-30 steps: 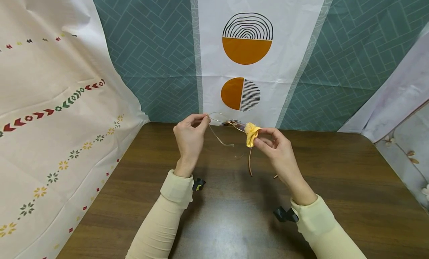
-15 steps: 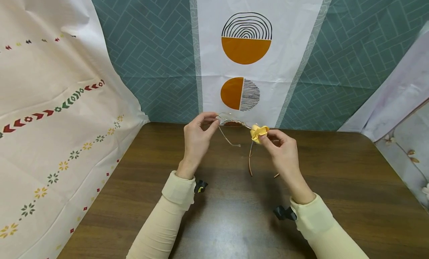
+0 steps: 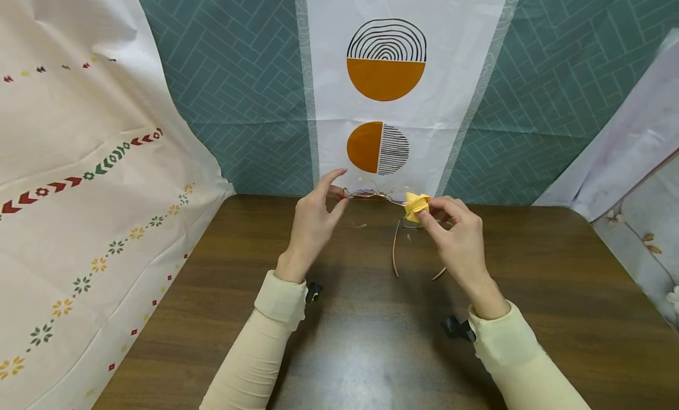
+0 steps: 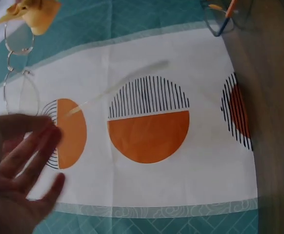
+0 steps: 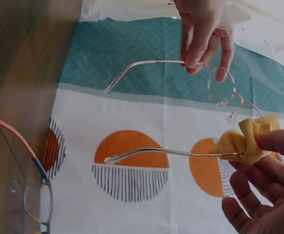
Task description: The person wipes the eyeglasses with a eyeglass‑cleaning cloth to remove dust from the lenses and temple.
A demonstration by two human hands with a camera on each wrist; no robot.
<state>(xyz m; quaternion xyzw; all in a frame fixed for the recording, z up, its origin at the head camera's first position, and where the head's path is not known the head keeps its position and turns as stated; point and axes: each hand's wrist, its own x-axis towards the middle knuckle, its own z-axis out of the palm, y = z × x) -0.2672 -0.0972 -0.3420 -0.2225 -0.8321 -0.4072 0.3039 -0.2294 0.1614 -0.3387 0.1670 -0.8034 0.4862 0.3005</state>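
Wire-rimmed eyeglasses (image 5: 191, 154) are held up between both hands, with their arms extending toward the table side. My left hand (image 3: 313, 221) pinches them by the hinge end of one arm; its index finger is raised in the head view. On the other side, my right hand (image 3: 458, 233) grips a yellow cloth (image 3: 415, 207) folded around the far lens. That lens is mostly covered in the right wrist view. The left lens and the bridge are bare in the left wrist view.
A second pair of glasses (image 3: 395, 251), with orange and blue arms, lies on the brown wooden table (image 3: 239, 339) beyond the hands. A patterned cloth backdrop (image 3: 254, 92) hangs behind the table, and a cream patterned cloth (image 3: 95, 221) slopes down at the left.
Both hands have shifted to the right with the eyeglasses. The yellow cloth has moved right and been refolded on the lens. My left index finger has lifted away from the thumb.
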